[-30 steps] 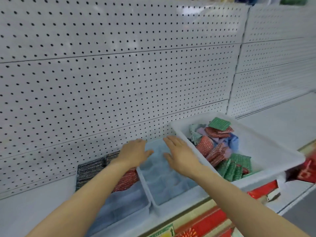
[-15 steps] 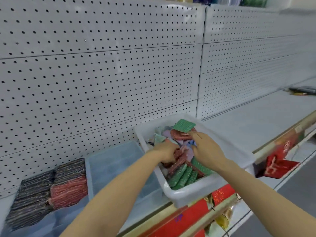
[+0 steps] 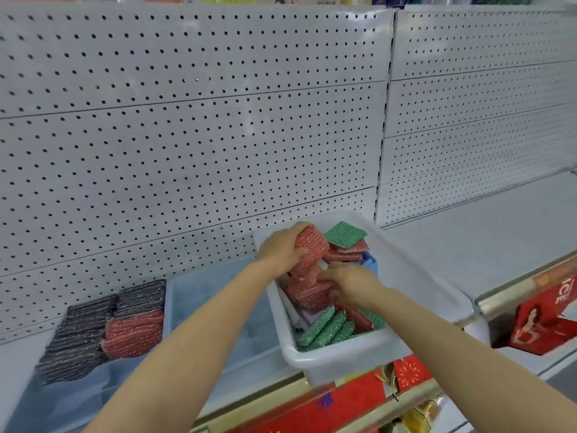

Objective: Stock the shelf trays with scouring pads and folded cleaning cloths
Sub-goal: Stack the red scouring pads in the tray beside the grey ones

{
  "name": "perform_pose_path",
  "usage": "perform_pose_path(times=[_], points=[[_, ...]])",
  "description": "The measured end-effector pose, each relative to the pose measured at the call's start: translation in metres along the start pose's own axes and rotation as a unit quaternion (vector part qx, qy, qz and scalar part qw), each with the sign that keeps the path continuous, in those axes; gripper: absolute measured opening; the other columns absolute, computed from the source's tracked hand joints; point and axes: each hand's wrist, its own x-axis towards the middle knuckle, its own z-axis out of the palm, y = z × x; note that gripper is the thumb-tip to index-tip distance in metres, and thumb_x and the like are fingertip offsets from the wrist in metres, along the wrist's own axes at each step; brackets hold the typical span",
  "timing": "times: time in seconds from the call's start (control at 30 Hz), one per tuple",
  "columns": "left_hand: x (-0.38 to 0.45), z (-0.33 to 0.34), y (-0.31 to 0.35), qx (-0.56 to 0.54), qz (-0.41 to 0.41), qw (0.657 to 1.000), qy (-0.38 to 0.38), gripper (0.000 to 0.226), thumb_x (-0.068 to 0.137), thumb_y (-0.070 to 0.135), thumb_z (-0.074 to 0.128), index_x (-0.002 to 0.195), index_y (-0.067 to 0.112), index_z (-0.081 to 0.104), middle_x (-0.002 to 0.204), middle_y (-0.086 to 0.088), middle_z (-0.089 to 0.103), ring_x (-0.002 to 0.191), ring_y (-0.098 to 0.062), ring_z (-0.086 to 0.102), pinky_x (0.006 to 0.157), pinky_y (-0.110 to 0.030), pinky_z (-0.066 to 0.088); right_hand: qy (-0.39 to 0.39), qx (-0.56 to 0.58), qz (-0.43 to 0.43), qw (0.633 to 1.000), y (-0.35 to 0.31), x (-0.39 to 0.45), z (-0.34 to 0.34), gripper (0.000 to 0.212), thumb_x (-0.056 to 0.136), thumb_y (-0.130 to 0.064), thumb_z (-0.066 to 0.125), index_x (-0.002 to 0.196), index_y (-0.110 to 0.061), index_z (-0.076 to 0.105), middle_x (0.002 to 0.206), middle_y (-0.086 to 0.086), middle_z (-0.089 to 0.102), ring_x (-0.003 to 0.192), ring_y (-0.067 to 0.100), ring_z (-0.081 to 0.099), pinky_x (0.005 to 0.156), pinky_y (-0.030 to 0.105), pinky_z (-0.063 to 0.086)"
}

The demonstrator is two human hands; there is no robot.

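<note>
A white bin (image 3: 349,359) on the shelf holds loose red and green scouring pads (image 3: 324,329) and blue cloths (image 3: 370,264). My left hand (image 3: 281,250) grips a bunch of red pads (image 3: 310,248) lifted above the pile. Lower in the bin, my right hand (image 3: 351,284) reaches among more red pads (image 3: 307,295), fingers curled into them. Left of the bin stands a translucent tray (image 3: 215,307) with dividers. Further left, another tray (image 3: 62,398) carries rows of black pads (image 3: 81,335) and red pads (image 3: 134,334).
A white pegboard wall (image 3: 193,145) backs the shelf. The bare shelf surface (image 3: 487,235) stretches right of the bin. Red packaged goods (image 3: 543,320) sit on the lower shelf at the front right.
Both hands left the translucent tray and went into the white bin. My left hand has now gathered and raised a bunch of red pads; my right hand dug lower.
</note>
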Motion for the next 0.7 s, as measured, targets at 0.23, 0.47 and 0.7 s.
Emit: perform_pose_path(times=[0.23,0.47,0.7], points=[[-0.056,-0.080,-0.043,-0.080,-0.032,0.994,0.067,0.054,0.089,0.024,0.070,0.132,0.043,0.045,0.110,0.001,0.067,0.086,-0.016,0.067,0.076,-0.031,0.055,0.111,0.111,-0.010,0.988,0.003,0.018,-0.033,0.055,0.080,-0.014,0.069,0.130,-0.033,0.056,0.124,-0.005,0.062,0.109,0.019,0.059,0.087,0.034,0.049],[-0.148,-0.166,-0.134,-0.010,-0.103,0.991,0.080,0.048,0.091,0.019,0.068,0.130,0.041,0.053,0.113,0.003,0.061,0.101,-0.018,0.060,0.085,-0.035,0.049,0.202,0.315,-0.077,0.924,-0.072,0.017,-0.063,0.048,0.080,-0.011,0.076,0.124,-0.026,0.064,0.111,-0.007,0.062,0.101,0.012,0.059,0.092,0.028,0.048],[-0.237,-0.175,-0.239,0.011,-0.201,0.979,0.040,0.045,0.093,0.015,0.064,0.129,0.042,0.055,0.115,0.004,0.063,0.098,-0.016,0.059,0.080,-0.026,0.049,0.188,0.335,-0.121,0.916,-0.191,0.032,-0.032,0.047,0.081,-0.013,0.073,0.122,-0.034,0.063,0.102,-0.011,0.062,0.091,0.010,0.058,0.086,0.025,0.046]])
